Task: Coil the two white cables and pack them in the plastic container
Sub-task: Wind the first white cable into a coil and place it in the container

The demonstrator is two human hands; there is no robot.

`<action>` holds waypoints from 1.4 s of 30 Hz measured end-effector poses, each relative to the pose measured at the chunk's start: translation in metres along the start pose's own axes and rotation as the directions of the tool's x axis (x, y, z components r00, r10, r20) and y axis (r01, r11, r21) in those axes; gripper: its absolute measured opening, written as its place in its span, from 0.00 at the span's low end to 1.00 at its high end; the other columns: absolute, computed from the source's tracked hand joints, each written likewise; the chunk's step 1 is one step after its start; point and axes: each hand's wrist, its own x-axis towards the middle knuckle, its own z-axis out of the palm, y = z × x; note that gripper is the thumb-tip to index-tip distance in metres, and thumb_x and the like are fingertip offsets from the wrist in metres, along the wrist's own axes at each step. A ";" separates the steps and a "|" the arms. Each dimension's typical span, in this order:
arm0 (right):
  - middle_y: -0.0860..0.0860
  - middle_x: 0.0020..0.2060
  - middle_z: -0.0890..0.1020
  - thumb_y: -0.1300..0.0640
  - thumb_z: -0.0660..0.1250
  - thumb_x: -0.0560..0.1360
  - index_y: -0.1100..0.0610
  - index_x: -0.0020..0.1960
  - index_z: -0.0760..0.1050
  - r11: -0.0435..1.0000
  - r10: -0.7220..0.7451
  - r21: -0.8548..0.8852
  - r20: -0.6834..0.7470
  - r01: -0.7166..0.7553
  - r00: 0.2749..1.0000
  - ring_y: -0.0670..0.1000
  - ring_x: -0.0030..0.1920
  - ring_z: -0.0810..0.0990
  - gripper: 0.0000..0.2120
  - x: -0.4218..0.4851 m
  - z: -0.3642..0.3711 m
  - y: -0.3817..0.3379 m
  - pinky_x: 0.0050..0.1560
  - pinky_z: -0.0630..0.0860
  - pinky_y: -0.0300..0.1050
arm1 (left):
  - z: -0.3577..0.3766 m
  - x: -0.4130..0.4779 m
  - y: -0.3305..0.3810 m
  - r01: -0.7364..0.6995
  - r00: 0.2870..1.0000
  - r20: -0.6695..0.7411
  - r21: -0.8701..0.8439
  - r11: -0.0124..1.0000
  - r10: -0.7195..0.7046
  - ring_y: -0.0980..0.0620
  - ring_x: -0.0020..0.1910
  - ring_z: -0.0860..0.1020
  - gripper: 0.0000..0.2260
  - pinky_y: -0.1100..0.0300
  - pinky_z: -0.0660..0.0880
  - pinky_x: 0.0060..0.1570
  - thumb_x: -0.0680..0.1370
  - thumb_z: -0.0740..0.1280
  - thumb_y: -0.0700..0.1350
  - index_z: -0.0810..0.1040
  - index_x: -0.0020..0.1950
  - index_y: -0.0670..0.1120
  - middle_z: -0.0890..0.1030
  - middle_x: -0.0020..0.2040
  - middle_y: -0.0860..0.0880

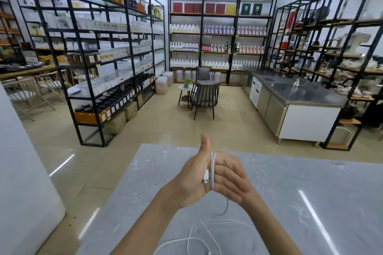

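White thin cable (212, 172): wound in upright loops round the left hand (192, 174), between the raised thumb and the fingers. Its white plug lay against the palm, and one strand hung down toward the grey marbled tabletop (310, 192).

Left hand: held above the tabletop, palm turned sideways, thumb pointing up, fingers straight, grip slack inside the loops.

Right hand (238, 186): laid against the left hand's fingers, just beside the loops. Whether its grip pinched the cable could not be told.

Loose white cable strands (194, 240): sprawled on the tabletop between both forearms.
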 end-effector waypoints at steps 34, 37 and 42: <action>0.42 0.39 0.82 0.50 0.70 0.74 0.46 0.42 0.82 0.584 -0.473 -0.721 0.071 0.373 0.878 0.46 0.40 0.81 0.04 -0.009 -0.029 -0.079 0.36 0.76 0.46 | -0.006 -0.006 -0.034 -0.029 0.984 -0.173 0.051 0.998 0.038 0.36 0.47 0.84 0.49 0.48 0.82 0.49 0.74 0.40 0.71 0.77 0.54 0.27 0.84 0.46 0.32; 0.47 0.36 0.84 0.59 0.70 0.75 0.53 0.39 0.82 0.926 -0.168 -0.337 0.036 0.170 0.985 0.53 0.35 0.80 0.06 0.013 -0.025 -0.061 0.36 0.75 0.47 | 0.006 -0.004 -0.027 -0.100 0.993 -0.058 0.001 0.995 0.100 0.36 0.45 0.84 0.48 0.49 0.82 0.45 0.73 0.42 0.73 0.81 0.49 0.31 0.84 0.44 0.32; 0.44 0.27 0.75 0.60 0.58 0.82 0.48 0.35 0.76 0.969 0.109 -0.223 0.019 -0.102 0.994 0.39 0.25 0.72 0.19 -0.028 0.016 0.020 0.31 0.67 0.31 | -0.026 0.003 -0.002 -0.146 0.975 -0.194 -0.202 0.969 0.106 0.35 0.46 0.84 0.47 0.52 0.83 0.43 0.77 0.41 0.70 0.81 0.50 0.28 0.84 0.46 0.31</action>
